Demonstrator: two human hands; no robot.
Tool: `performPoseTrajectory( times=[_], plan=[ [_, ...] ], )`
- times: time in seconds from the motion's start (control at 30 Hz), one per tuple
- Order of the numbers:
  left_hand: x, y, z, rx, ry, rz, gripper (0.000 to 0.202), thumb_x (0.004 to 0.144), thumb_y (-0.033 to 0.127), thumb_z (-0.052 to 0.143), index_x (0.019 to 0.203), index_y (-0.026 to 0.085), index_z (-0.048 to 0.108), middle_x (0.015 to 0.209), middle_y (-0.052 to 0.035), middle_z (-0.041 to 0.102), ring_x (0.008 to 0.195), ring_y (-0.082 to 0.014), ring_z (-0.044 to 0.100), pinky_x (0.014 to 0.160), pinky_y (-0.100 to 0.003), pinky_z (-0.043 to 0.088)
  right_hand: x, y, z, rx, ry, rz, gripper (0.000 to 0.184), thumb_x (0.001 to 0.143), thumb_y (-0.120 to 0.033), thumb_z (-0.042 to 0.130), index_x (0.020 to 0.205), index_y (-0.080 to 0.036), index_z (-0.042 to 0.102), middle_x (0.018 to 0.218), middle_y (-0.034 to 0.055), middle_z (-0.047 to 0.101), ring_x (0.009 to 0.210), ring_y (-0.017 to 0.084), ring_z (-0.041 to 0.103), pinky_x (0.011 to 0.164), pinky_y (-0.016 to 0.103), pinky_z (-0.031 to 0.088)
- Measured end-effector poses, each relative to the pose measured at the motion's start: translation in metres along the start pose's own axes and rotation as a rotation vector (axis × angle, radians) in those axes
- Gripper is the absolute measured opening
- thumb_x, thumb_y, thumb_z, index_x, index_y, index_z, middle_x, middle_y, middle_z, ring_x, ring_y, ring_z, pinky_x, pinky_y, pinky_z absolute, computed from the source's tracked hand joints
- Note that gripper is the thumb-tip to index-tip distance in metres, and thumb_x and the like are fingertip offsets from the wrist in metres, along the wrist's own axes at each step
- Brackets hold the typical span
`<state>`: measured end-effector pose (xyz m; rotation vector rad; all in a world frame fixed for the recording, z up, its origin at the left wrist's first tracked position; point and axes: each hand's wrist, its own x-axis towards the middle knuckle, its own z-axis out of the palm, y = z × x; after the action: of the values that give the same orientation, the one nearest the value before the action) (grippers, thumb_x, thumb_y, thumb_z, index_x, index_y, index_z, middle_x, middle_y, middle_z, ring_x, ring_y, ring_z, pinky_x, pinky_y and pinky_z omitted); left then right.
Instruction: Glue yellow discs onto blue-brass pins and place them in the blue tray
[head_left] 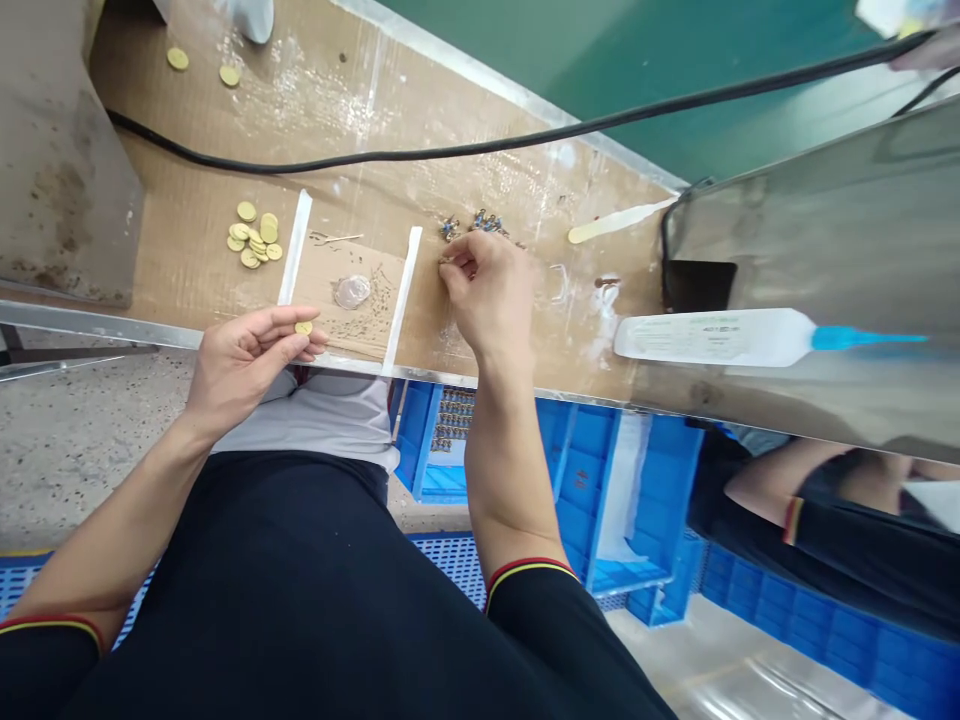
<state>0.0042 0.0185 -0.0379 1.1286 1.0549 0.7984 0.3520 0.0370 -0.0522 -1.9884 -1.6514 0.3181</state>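
Note:
My left hand point(247, 362), at the table's front edge, pinches a small yellow disc point(303, 328) between thumb and fingers. My right hand point(491, 290) reaches over the tabletop with thumb and index finger brought together; whatever lies between the tips is too small to make out. Just beyond those fingers is a pile of small blue and metal parts point(487, 220). Between my hands, a cardboard sheet point(322, 275) carries a clear round blob point(352, 292) and many dark specks. Several more yellow discs point(255, 240) lie heaped beyond my left hand.
A black cable point(360, 158) crosses the table. White tape strips point(405, 300) flank the cardboard. To the right lie a white bottle point(712, 338) with a blue nozzle and a pale flat stick point(619, 220). Blue bins point(577, 470) stand below the edge. Another person's arm point(780, 485) shows at right.

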Motion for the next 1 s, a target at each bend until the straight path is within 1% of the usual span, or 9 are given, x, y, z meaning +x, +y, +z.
performPoseTrajectory(
  times=[0.13,0.23,0.4,0.57,0.63,0.7,0.8,0.93,1.0],
  plan=[
    [0.002,0.002,-0.001,0.025,0.018,-0.003,0.043,0.099,0.049,0.098,0.132,0.022,0.091,0.112,-0.0106,0.093,0.094,-0.0241,0.091,0.098,-0.04,0.079,-0.016,0.004,-0.012,0.052,-0.052,0.023,0.022,0.092,-0.015,0.066,0.105,-0.03,0.076,0.093,0.0003,0.077,0.091,0.024,0.073,0.094,0.045,0.065],
    [0.003,0.003,-0.001,0.029,0.022,-0.007,0.04,0.097,0.051,0.099,0.128,0.026,0.093,0.11,-0.0089,0.093,0.092,-0.0248,0.09,0.097,-0.041,0.08,-0.024,0.004,-0.018,0.06,-0.077,0.069,0.031,0.089,-0.014,0.066,0.114,-0.029,0.079,0.093,-0.0003,0.078,0.09,0.023,0.074,0.093,0.043,0.064],
    [0.004,0.001,-0.003,0.0,-0.005,0.009,0.038,0.098,0.046,0.098,0.129,0.026,0.093,0.11,-0.0086,0.093,0.092,-0.024,0.09,0.096,-0.039,0.08,-0.029,0.006,-0.02,0.072,-0.085,0.113,0.023,0.089,-0.015,0.067,0.104,-0.027,0.079,0.098,0.0014,0.079,0.089,0.021,0.074,0.094,0.043,0.062],
    [0.003,-0.002,-0.006,0.003,-0.007,-0.005,0.039,0.097,0.048,0.099,0.129,0.026,0.093,0.11,-0.0093,0.093,0.092,-0.0254,0.091,0.094,-0.039,0.08,-0.031,0.003,-0.021,0.111,-0.067,0.115,0.013,0.089,-0.017,0.069,0.096,-0.027,0.072,0.099,0.0,0.078,0.086,0.02,0.072,0.09,0.04,0.06],
    [0.002,-0.001,-0.006,0.002,-0.016,-0.012,0.039,0.097,0.047,0.099,0.13,0.026,0.093,0.11,-0.0093,0.093,0.093,-0.0259,0.091,0.094,-0.039,0.08,-0.032,0.001,-0.02,0.102,-0.051,0.107,0.012,0.091,-0.018,0.068,0.096,-0.028,0.07,0.099,-0.0002,0.078,0.087,0.02,0.072,0.091,0.04,0.06],
    [0.001,-0.001,-0.007,-0.01,-0.033,-0.008,0.038,0.098,0.045,0.098,0.13,0.026,0.093,0.11,-0.0094,0.093,0.093,-0.0254,0.091,0.094,-0.038,0.079,-0.035,-0.002,-0.019,0.042,-0.005,0.079,0.012,0.094,-0.017,0.067,0.096,-0.029,0.069,0.099,0.001,0.078,0.091,0.022,0.072,0.093,0.042,0.06],
    [0.0,-0.001,-0.007,-0.013,-0.034,-0.007,0.039,0.098,0.045,0.098,0.131,0.025,0.093,0.11,-0.0097,0.093,0.094,-0.0251,0.091,0.095,-0.038,0.079,-0.043,-0.005,-0.018,-0.052,0.051,0.04,0.011,0.099,-0.019,0.066,0.097,-0.029,0.071,0.106,0.0038,0.078,0.094,0.024,0.073,0.094,0.044,0.058],
    [0.001,-0.002,-0.007,0.015,-0.018,-0.006,0.04,0.097,0.048,0.099,0.13,0.026,0.093,0.109,-0.0094,0.093,0.092,-0.0261,0.091,0.093,-0.039,0.08,-0.054,-0.008,-0.026,0.003,-0.005,0.05,0.008,0.099,-0.021,0.074,0.103,-0.028,0.075,0.11,0.0031,0.079,0.086,0.021,0.075,0.086,0.042,0.059],
    [0.001,-0.002,-0.006,0.019,-0.016,-0.002,0.039,0.097,0.048,0.099,0.129,0.026,0.093,0.108,-0.0092,0.093,0.092,-0.026,0.091,0.093,-0.039,0.08,-0.055,-0.01,-0.033,0.024,-0.008,0.045,0.009,0.101,-0.022,0.074,0.104,-0.028,0.078,0.109,0.0034,0.081,0.088,0.022,0.076,0.085,0.041,0.06]
  ],
)
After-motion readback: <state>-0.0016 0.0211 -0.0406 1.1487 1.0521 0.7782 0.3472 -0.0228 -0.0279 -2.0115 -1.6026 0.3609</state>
